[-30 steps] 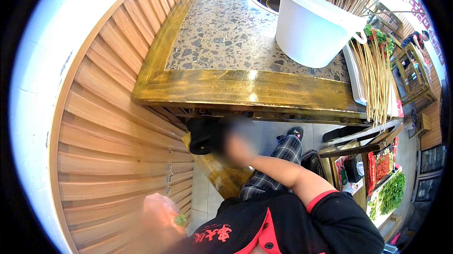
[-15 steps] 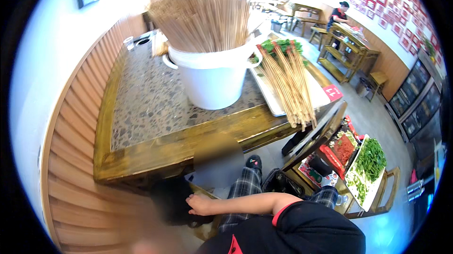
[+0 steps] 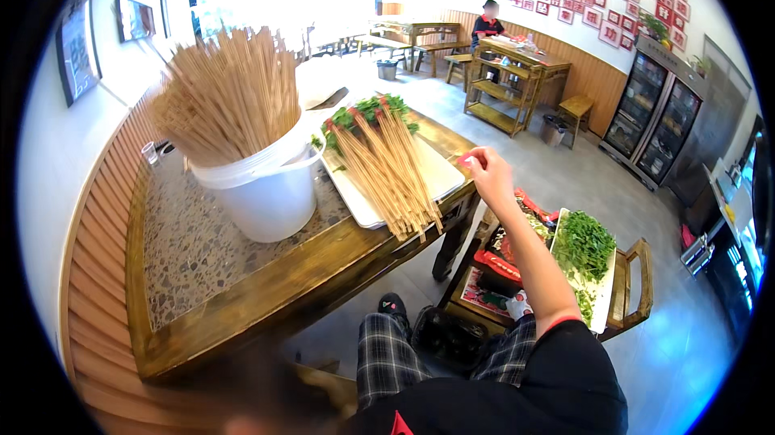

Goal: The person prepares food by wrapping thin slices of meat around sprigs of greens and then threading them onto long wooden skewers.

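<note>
My right hand [image 3: 492,176] reaches out over the table's right corner, fingers pinched together on a small red card [image 3: 466,160]. Most of the card is hidden by the fingertips. Just left of the hand, a white tray [image 3: 446,180] holds a bundle of wooden skewers [image 3: 386,172] with leafy greens [image 3: 393,105] at their far ends. My left hand does not show; only a blurred patch lies at the lower edge. Further left on the table, a white bucket [image 3: 270,201] stands full of bare skewers [image 3: 234,100].
The speckled table [image 3: 190,249] has a wooden rim. Beside my right forearm, a wooden chair [image 3: 644,281] carries a tray of chopped greens [image 3: 585,245] and red packages [image 3: 496,264]. A black bin [image 3: 448,338] sits between my legs. A person [image 3: 487,23] works at a far table.
My right hand has gone from low on the left, by a dark object under the table edge, to the red card at the table's right corner. The view has swung right.
</note>
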`<state>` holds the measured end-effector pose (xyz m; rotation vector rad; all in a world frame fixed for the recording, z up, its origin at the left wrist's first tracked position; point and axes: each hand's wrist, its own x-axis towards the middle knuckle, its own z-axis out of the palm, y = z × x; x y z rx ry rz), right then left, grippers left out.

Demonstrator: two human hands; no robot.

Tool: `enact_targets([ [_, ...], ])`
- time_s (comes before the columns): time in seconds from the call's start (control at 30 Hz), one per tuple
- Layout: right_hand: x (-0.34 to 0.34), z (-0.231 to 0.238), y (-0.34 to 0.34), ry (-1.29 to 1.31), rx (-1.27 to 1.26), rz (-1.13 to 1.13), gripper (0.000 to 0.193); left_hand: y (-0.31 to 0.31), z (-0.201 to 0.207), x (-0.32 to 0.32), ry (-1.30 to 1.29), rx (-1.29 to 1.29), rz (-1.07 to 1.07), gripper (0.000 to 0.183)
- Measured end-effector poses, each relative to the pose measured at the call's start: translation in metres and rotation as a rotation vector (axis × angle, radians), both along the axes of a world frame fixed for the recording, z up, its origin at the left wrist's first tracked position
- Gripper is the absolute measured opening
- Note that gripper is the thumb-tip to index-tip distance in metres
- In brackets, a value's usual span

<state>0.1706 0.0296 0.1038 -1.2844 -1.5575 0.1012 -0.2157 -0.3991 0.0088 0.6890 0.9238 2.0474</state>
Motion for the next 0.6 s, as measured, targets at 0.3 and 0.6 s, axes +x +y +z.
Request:
enact_targets([
  [0.3, -0.027, -0.049, 0.100, -0.474, -0.336, 0.111, 0.030, 0.024, -0.049, -0.052, -0.151, 0.152, -0.523, 0.021],
  [0.6, -0.004, -0.021, 0.076, -0.749, -0.247, -0.005, 0.014, 0.033, 0.007, 0.024, -0.104, 0.048, -0.204, 0.023],
])
